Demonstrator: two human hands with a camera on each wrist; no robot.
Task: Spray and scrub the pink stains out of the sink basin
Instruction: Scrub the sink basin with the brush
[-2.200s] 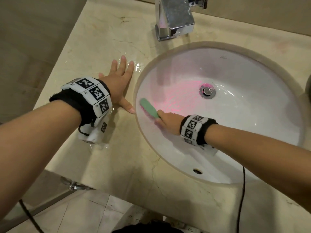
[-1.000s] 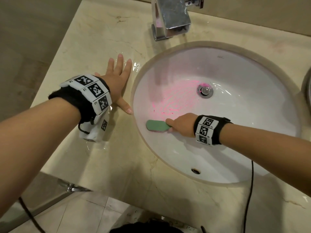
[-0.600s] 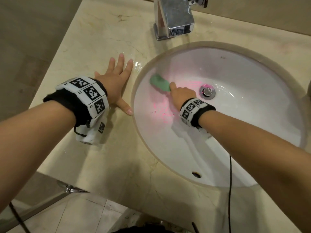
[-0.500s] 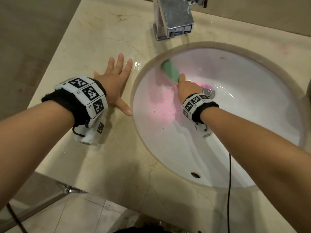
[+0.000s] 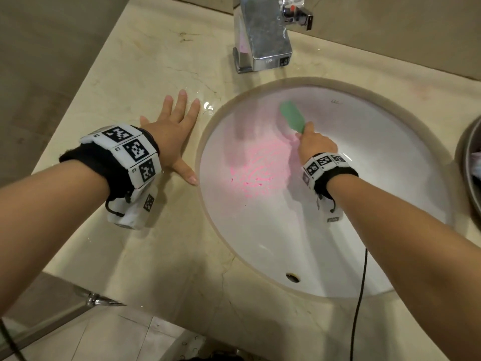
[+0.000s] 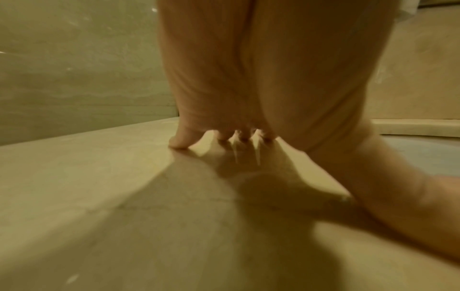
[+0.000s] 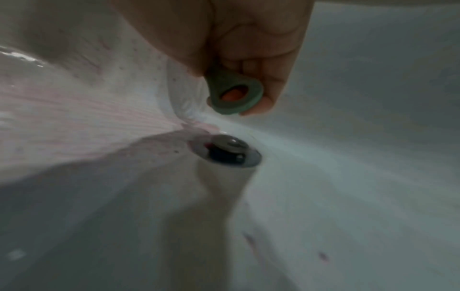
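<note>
right hand grips green brush | brush beyond knuckles, above pink stains

Not much legible here. White wristband panels on the left wrist carry black square marker codes plus tiny characters at the corners, maybe "C3", too small to confirm. Faint maker's mark on the white oval sink basin's far wall, unreadable. Nothing else readable.

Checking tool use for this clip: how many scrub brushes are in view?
1: a green brush, gripped by the right hand inside the sink basin, near the far wall. Another could sit out of frame.
</note>
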